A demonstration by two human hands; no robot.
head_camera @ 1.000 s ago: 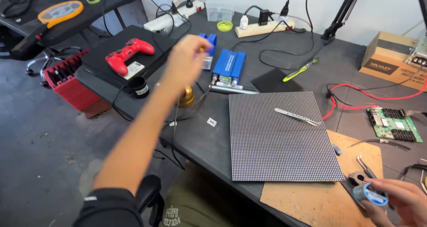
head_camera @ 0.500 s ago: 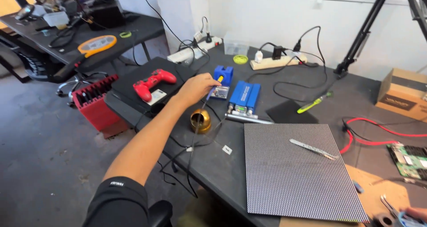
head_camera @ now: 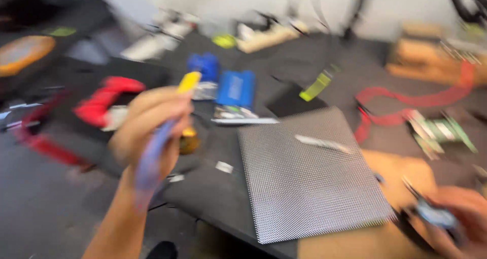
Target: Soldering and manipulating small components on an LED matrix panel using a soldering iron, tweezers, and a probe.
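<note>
The head view is heavily blurred by motion. My left hand is raised over the left part of the dark table and is closed around a pen-like tool with a blue handle and a yellow end. Just behind that hand sits a small brass-coloured holder. My right hand is at the bottom right corner, gripping a small blue and white object over a brown board. A large dotted grid panel lies between the hands, with metal tweezers on it.
A red game controller lies at the left on a black case. Blue boxes, a green circuit board, red cable, a yellow-green tool, a power strip and a cardboard box crowd the back.
My left hand has lifted the blue and yellow tool away from the brass holder and drawn it toward me. The camera has swung, blurring the view; my right hand came further into view.
</note>
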